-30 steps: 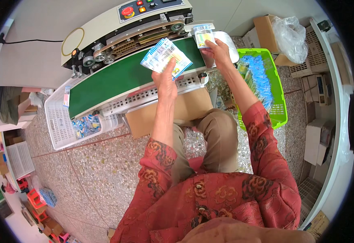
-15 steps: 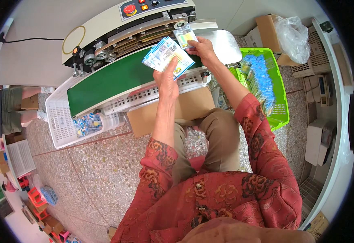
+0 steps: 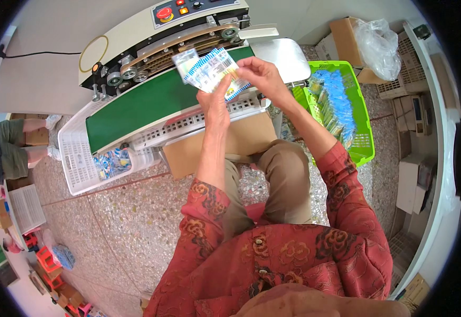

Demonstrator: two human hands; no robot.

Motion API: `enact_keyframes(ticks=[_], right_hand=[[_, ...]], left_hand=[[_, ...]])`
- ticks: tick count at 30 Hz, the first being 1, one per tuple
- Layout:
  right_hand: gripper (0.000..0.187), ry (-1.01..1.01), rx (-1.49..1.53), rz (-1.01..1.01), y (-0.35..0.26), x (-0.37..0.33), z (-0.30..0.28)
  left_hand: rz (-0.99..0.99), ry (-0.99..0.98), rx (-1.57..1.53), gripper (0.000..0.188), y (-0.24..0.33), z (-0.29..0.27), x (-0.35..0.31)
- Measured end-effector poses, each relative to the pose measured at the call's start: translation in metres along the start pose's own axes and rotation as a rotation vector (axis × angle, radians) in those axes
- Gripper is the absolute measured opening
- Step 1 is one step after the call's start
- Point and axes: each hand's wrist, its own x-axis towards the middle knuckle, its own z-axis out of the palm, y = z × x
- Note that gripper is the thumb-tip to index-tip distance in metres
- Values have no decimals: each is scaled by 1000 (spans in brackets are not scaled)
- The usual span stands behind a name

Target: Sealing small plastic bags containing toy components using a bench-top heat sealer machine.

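Note:
My left hand (image 3: 216, 103) grips a small fanned stack of flat plastic packets (image 3: 209, 73) with blue-and-white striped edges, thumb on top. The fingers of my right hand (image 3: 264, 80) are closed at the right edge of that stack, pinching a packet there. Past the stack's left end, another clear packet (image 3: 185, 59) stands against the band sealing machine (image 3: 177, 45), over its green conveyor belt (image 3: 135, 108). The stack hides part of this packet.
A green crate (image 3: 366, 142) of blue-topped packets stands at my right. Under the belt are a white basket (image 3: 74, 158) with packets and a cardboard box (image 3: 188, 158). A red button (image 3: 164, 14) sits on the machine. Another person's legs (image 3: 16, 134) show far left.
My right hand has let go of the single packet, which has moved left along the machine. That hand has come back to the right edge of the stack in my left hand.

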Motion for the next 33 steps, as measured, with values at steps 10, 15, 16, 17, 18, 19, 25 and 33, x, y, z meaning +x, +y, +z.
enact_keyframes(ticks=[10, 15, 16, 17, 18, 19, 25, 33], right_hand=[[9, 206, 357, 134, 21, -5, -14], [9, 209, 426, 162, 19, -6, -15], [9, 211, 427, 159, 19, -6, -14], [13, 166, 401, 157, 18, -6, -14], [18, 121, 374, 155, 17, -5, -14], [18, 125, 374, 147, 16, -2, -17], [28, 440, 261, 98, 38, 45, -55], [21, 427, 317, 135, 63, 81, -40]], left_hand=[[-46, -20, 29, 39, -8, 4, 0], [-52, -41, 67, 38, -7, 6, -1], [-29, -51, 77, 37, -8, 6, 0], [-27, -54, 79, 37, -8, 6, 0], [-52, -29, 89, 35, -7, 4, -1], [-77, -10, 99, 34, -8, 3, -1], [-96, -21, 92, 30, -13, -10, 3], [-119, -29, 88, 32, -8, -8, 2]])
